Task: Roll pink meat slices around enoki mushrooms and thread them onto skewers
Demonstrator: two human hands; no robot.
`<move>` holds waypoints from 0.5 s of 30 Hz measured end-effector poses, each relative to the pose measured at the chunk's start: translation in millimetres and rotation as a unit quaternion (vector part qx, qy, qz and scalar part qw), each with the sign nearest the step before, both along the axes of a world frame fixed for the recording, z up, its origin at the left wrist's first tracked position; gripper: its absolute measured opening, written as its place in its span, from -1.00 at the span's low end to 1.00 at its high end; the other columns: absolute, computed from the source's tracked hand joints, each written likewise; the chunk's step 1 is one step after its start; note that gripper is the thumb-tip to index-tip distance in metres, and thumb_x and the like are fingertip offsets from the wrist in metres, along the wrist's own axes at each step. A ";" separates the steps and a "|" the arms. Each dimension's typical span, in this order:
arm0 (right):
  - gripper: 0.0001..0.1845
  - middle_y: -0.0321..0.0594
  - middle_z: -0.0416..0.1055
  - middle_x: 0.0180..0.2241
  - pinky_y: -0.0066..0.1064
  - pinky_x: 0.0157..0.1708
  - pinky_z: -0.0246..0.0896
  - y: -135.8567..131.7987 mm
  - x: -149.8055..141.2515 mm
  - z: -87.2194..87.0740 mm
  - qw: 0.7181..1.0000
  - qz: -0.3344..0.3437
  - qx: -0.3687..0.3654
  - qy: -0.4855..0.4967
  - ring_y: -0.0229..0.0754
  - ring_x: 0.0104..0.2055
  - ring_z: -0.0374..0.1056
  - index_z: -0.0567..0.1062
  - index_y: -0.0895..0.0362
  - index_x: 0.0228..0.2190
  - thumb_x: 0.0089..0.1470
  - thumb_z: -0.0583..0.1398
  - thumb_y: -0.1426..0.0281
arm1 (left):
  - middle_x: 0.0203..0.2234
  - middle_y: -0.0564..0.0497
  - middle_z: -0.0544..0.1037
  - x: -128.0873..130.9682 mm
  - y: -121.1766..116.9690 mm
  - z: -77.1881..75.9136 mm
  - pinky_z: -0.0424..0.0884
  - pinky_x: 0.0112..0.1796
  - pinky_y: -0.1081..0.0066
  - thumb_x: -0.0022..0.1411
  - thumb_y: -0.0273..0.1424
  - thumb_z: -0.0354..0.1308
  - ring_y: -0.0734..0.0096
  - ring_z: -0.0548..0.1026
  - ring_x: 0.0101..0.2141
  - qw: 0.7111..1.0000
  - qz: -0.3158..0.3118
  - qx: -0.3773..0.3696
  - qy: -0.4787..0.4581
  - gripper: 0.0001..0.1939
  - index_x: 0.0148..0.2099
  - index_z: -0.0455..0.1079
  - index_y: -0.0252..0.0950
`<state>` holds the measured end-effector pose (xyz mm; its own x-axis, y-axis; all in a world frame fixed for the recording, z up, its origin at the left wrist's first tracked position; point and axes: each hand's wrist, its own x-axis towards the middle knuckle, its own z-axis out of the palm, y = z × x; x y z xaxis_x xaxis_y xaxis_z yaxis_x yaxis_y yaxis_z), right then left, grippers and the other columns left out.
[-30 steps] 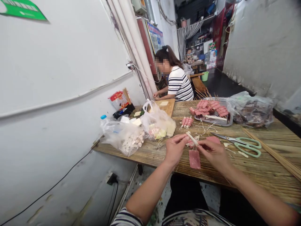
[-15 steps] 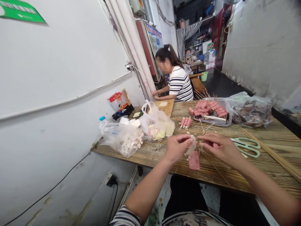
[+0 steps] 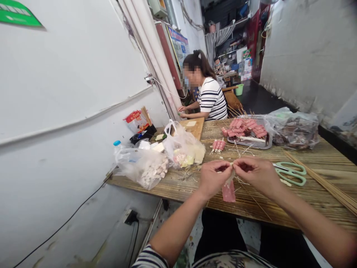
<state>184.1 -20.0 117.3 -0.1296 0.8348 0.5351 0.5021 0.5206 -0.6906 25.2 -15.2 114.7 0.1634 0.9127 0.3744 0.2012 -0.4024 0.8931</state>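
Pale strip (image 3: pixel 230 178) is pinched by the left hand (image 3: pixel 212 180) and right hand (image 3: pixel 258 174) above the pink slice (image 3: pixel 228 193), near the desk's (image 3: pixel 281 201) front edge; uneven pulling could tear it.

The left hand (image 3: pixel 214 178) and the right hand (image 3: pixel 255 173) are pinching a pale piece of food (image 3: pixel 231 172) between their fingertips. Below it, a pink slice (image 3: pixel 228 192) is lying on the wooden desk (image 3: pixel 281 201). The green-handled scissors (image 3: pixel 291 173) are resting near the right hand. Behind, a metal tray (image 3: pixel 267 143) is holding pink rolls (image 3: pixel 242 127), and a person in a striped shirt (image 3: pixel 212 98) is sitting beyond the desk.
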 end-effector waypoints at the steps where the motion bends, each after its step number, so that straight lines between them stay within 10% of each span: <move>1: -0.85 -0.30 0.47 -0.54 -0.45 -0.49 0.22 0.3 -1.1 -1.8 1.000 -0.005 -0.007 0.021 -0.29 -0.53 0.34 0.55 0.09 -0.48 -0.01 0.18 0.35 | -0.53 0.02 0.55 1.4 0.6 -0.3 0.36 -0.43 0.51 0.09 -0.39 0.21 0.49 0.42 -0.51 1.000 0.004 -0.003 -0.006 -0.86 -0.40 0.56 -0.34; 15: -0.64 -0.27 0.41 -0.63 -0.53 -0.66 0.18 3.7 -6.1 3.2 0.899 0.077 -0.309 0.302 -0.35 -0.62 0.27 0.52 0.17 -0.55 -0.29 0.39 0.14 | -0.66 0.12 0.35 -1.1 8.0 2.7 0.22 -0.50 0.53 0.02 -0.28 0.24 0.58 0.26 -0.58 0.988 -0.070 -0.113 -0.078 -0.75 -0.55 0.41 -0.36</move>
<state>178.0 -16.4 120.5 -0.1118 0.9936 -0.0130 -0.1060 -0.0250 -0.9941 24.0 -7.2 117.3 0.2511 0.9484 0.1936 0.0098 -0.2025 0.9792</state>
